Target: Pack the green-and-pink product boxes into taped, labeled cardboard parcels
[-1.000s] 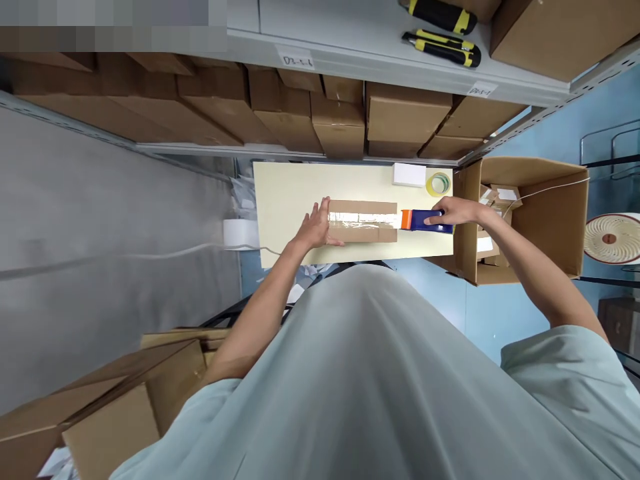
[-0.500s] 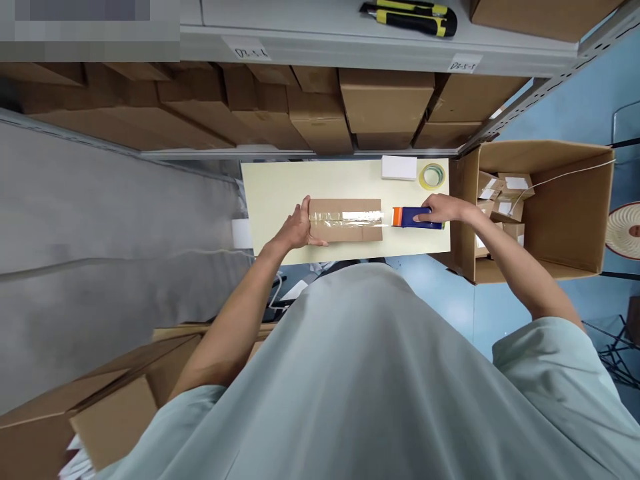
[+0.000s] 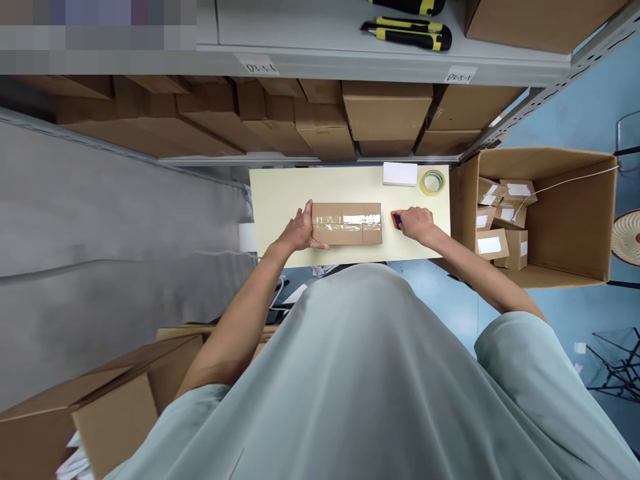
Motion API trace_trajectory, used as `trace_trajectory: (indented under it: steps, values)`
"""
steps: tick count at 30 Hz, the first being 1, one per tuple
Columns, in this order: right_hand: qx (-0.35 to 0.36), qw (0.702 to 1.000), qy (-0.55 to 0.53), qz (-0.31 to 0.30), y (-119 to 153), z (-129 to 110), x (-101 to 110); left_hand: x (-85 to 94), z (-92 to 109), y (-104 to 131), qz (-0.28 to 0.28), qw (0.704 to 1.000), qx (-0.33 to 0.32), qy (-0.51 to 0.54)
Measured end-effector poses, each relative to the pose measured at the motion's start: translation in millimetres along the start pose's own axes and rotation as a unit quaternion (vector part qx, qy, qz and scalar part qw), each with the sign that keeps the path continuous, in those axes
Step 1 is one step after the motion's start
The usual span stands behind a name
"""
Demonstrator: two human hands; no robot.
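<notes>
A long brown cardboard box [image 3: 347,233] lies on the pale yellow table [image 3: 280,183], with shiny clear tape along its top. My left hand [image 3: 299,230] grips the left end of this box, fingers at the far side and thumb at the near side. Just past the right end, my right hand [image 3: 416,221] is closed over a dark blue and orange item [image 3: 397,219]. Only that item's orange left edge and a bit of blue show; the rest is under my hand. A gap separates it from the cardboard box.
Along the table's far edge are a white box [image 3: 399,174] and a tape roll [image 3: 433,181]. To the right, a large open carton [image 3: 565,233] holds several small labelled boxes. Beyond the table stands a shelf [image 3: 320,61] with cartons and yellow-black utility knives [image 3: 413,35].
My right hand has shifted left and now covers most of the blue and orange item. Clear strips jutting from the box's right end no longer show. My left hand keeps its hold.
</notes>
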State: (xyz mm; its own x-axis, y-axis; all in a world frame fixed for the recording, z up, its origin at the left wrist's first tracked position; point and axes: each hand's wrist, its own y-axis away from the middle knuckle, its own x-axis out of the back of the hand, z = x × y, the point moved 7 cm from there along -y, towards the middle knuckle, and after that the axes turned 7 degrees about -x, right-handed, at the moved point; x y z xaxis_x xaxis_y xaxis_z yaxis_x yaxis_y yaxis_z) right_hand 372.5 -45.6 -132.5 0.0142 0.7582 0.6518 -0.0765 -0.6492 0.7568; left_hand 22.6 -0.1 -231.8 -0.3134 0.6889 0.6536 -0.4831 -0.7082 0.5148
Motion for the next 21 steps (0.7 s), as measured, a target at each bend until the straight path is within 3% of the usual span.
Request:
trace_trajectory:
  steps: [5, 10, 13, 16, 21]
  values:
    - [-0.040, 0.999, -0.033, 0.004, 6.8, 15.4, -22.1, 7.3, 15.2, 6.5, -0.016, 0.999, 0.025, -0.020]
    - [-0.070, 0.994, -0.066, 0.053, 32.2, 37.9, -14.0, 14.3, 52.5, 13.1, 0.013, 0.998, 0.005, -0.066]
    - [-0.065, 0.990, -0.064, 0.105, 51.6, 36.0, 9.5, 16.3, 90.7, 13.4, 0.040, 0.997, -0.068, -0.023]
    - [-0.013, 0.985, -0.053, 0.165, 66.0, 17.3, 44.6, 30.3, 127.2, 12.5, 0.065, 0.990, -0.118, 0.039]
    - [0.095, 0.955, -0.045, 0.276, 69.2, -29.0, 122.2, 96.8, 168.4, 12.2, 0.174, 0.962, -0.184, 0.102]
